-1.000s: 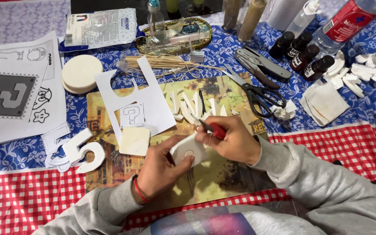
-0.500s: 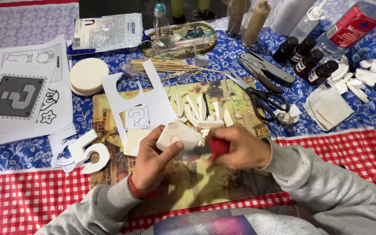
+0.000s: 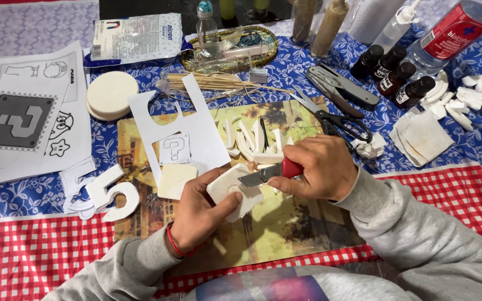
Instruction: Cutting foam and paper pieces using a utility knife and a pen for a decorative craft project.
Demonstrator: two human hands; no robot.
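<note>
Head view: nearest, the left hand [image 3: 199, 209] pinches a white foam piece [image 3: 231, 189] between thumb and fingers over the picture mat [image 3: 285, 228], and the right hand [image 3: 322, 167] is closed round a red-handled knife [image 3: 269, 173] whose blade lies on the piece's upper edge. The piece looks light, thick and soft enough to dent or crumble, so it is best held by its flat faces, fingers kept off the cut line. Beside it on the mat lie one square foam tile [image 3: 175, 179], one cut paper stencil [image 3: 179, 134] and a cluster of curved white offcuts [image 3: 252, 139], about six. To the left sit one foam numeral [image 3: 112, 192] and a stack of printed sheets [image 3: 23, 122]. Further off are one round foam disc [image 3: 111, 95], one pair of scissors [image 3: 336, 118], a bundle of sticks [image 3: 218, 83], four small dark bottles [image 3: 397, 72] and an oval tray [image 3: 230, 47].
</note>
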